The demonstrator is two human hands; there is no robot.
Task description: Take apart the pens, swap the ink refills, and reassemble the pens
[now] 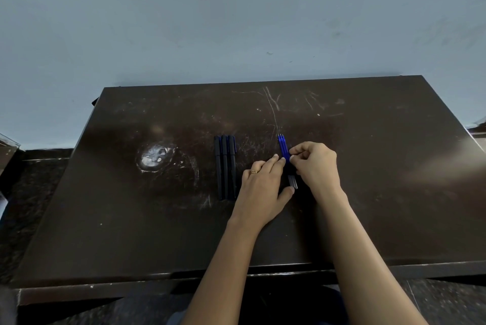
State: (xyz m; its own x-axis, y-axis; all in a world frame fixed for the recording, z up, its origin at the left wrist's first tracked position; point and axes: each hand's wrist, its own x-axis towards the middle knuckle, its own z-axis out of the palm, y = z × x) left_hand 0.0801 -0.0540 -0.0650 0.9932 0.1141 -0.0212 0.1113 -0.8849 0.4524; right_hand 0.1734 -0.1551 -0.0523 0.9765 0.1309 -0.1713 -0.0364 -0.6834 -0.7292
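Observation:
Three dark pens (225,165) lie side by side, lengthwise, in the middle of the brown table (131,219). To their right lies a small bundle of blue ink refills (283,147), tips pointing away from me. My right hand (315,164) pinches the refills near their middle with curled fingers. My left hand (263,185), a ring on one finger, lies flat with straight fingers touching the refills from the left, its thumb near their pale lower ends (292,182). The middle of the refills is hidden under my fingers.
A worn pale patch (153,156) marks the table left of the pens. A blue-grey wall (236,22) rises right behind the table's far edge. A dark stone floor (34,180) shows on the left, and an object's edge (8,145) at far left.

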